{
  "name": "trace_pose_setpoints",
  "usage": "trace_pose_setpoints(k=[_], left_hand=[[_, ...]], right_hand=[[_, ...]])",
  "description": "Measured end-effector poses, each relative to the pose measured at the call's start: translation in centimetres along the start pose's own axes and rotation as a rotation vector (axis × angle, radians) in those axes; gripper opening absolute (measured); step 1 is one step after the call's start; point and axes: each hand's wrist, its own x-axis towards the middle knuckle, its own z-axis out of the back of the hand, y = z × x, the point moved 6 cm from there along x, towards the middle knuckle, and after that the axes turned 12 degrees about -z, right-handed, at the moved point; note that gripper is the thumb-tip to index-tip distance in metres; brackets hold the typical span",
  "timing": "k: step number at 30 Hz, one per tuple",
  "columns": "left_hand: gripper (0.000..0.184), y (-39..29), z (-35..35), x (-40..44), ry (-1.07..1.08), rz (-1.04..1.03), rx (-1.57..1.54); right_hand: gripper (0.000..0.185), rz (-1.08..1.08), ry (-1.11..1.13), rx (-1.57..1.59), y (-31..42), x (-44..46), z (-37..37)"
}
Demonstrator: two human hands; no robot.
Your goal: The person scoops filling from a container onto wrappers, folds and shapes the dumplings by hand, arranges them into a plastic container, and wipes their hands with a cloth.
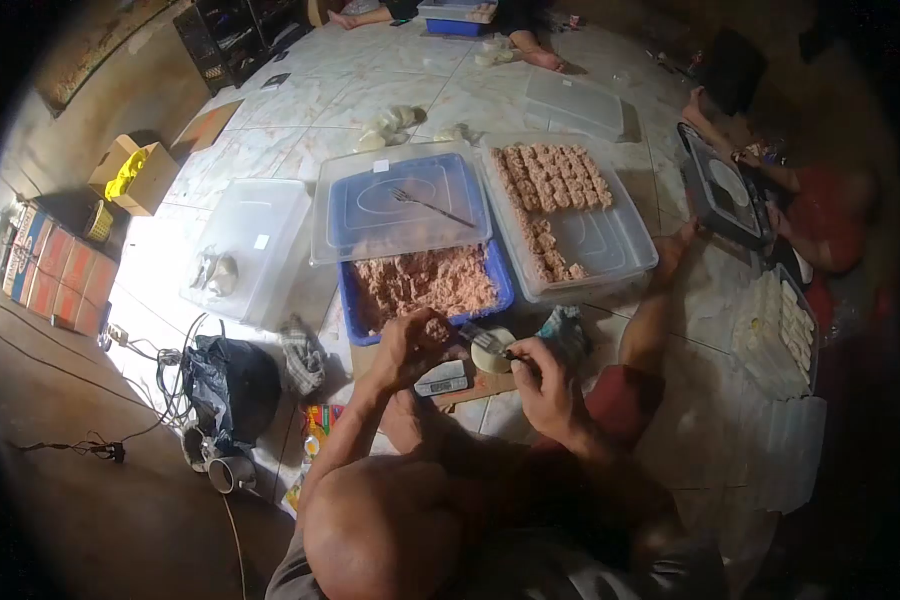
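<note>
My left hand is curled around a small lump of pinkish minced filling. In my right hand, the fingers pinch the handle of a metal fork, whose head points at the lump. Just beyond my hands stands a blue tub of the same loose filling, partly covered by a clear lid. Another fork rests on that lid. Below the fork in my hand are a pale round bowl and a small digital scale.
A clear tray at the right holds rows of shaped lumps. Left are an empty-looking clear container, a black bag and cables. A co-worker sits at the right with a dark-rimmed box; a stacked tub stands nearby.
</note>
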Motion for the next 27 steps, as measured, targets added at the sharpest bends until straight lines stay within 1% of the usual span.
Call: trace_pose_setpoints(k=[1, 3, 4, 5, 6, 7, 8, 9, 10, 11, 12, 13, 14, 15, 16, 17, 19, 20, 21, 22, 23, 24, 25, 26, 27], left_hand=[[0.030, 0.4, -0.3, 0.1, 0.000, -0.004, -0.004], [0.025, 0.5, -0.7, 0.1, 0.014, -0.091, 0.270], [0.025, 1.0, -1.0, 0.2, 0.011, -0.096, 0.270], [0.027, 1.5, -1.5, 0.2, 0.018, -0.090, 0.351], [0.030, 1.7, -1.7, 0.1, 0.024, -0.080, 0.432], [0.030, 2.0, -1.4, 0.0, 0.019, -0.082, 0.432], [0.031, 3.0, -0.7, -0.6, -0.005, 0.048, 0.330], [0.032, 3.4, -0.1, -1.1, -0.026, 0.181, 0.225], [0.037, 3.0, 0.4, -1.6, -0.047, 0.203, 0.182], [0.037, 2.3, 0.5, -1.9, -0.039, 0.204, 0.179], [0.040, 0.9, 0.8, -1.8, -0.097, 0.114, 0.045], [0.042, -0.4, 1.1, -1.8, -0.155, 0.025, -0.090], [0.051, -1.4, 1.3, -1.7, -0.211, -0.037, -0.201], [0.051, -0.7, 1.4, -2.3, -0.210, -0.045, -0.204], [0.052, 1.2, 1.4, -3.1, -0.132, 0.081, -0.169], [0.053, 3.2, 1.2, -3.6, -0.060, 0.202, -0.131], [0.046, 0.7, 1.3, -3.0, -0.159, 0.078, 0.045], [0.042, 1.0, 0.6, -2.8, -0.089, 0.173, -0.103], [0.039, 1.4, 0.2, -2.1, -0.035, 0.239, -0.243], [0.038, 2.5, -0.2, -1.7, -0.003, 0.162, -0.094], [0.038, 3.7, -0.5, -1.7, -0.007, 0.164, -0.095], [0.038, 3.0, -0.8, -0.9, 0.057, 0.045, -0.044], [0.038, 2.3, -1.0, -0.4, 0.120, -0.074, 0.008], [0.036, 2.4, -1.2, -0.7, 0.158, -0.017, 0.015], [0.036, 1.5, -1.0, -0.7, 0.154, -0.017, 0.018]], right_hand=[[0.015, 0.001, -0.003, -0.005, 0.0, 0.1, 0.0], [0.014, 0.150, -0.005, -0.125, 0.7, 0.4, -0.9], [0.010, 0.170, -0.009, -0.101, 1.0, 0.6, -1.4], [0.010, 0.173, -0.010, -0.105, 1.4, 0.7, -2.0], [0.009, 0.154, -0.018, -0.015, 1.6, 0.9, -2.3], [0.009, 0.137, -0.028, 0.076, 1.8, 1.2, -2.5], [0.009, 0.135, -0.030, 0.076, 1.8, 1.5, -2.6], [0.009, 0.065, -0.008, 0.123, 1.5, 2.1, -2.7], [0.009, -0.006, 0.012, 0.171, 1.1, 2.7, -2.7], [0.010, -0.078, 0.029, 0.218, 0.6, 3.1, -2.7], [0.012, -0.283, 0.187, 0.403, -2.2, 3.8, -4.2], [0.012, -0.286, 0.181, 0.402, -5.5, 4.2, -5.8], [0.015, -0.515, 0.166, 0.574, -10.9, 4.2, -8.1], [0.019, -0.742, 0.148, 0.743, -14.7, 3.5, -9.7], [0.018, -0.741, 0.277, 0.717, -14.7, 2.8, -9.2], [0.018, -0.726, 0.275, 0.712, -14.9, 2.9, -8.4], [0.015, -0.674, 0.221, 0.324, -12.9, 1.5, -6.2], [0.011, -0.269, 0.128, 0.201, -11.1, 1.8, -5.4], [0.010, -0.096, 0.064, 0.124, -4.4, 1.8, -3.3], [0.009, 0.031, 0.037, 0.043, -1.2, 1.9, -2.4], [0.009, 0.155, 0.008, -0.039, 0.6, 1.6, -2.0], [0.009, 0.160, 0.010, -0.042, 0.7, 1.8, -2.0], [0.013, 0.293, 0.040, -0.159, 1.3, 1.6, -2.5], [0.018, 0.426, 0.070, -0.275, 1.8, 1.3, -3.1], [0.018, 0.431, 0.072, -0.275, 1.9, 1.2, -3.0]])
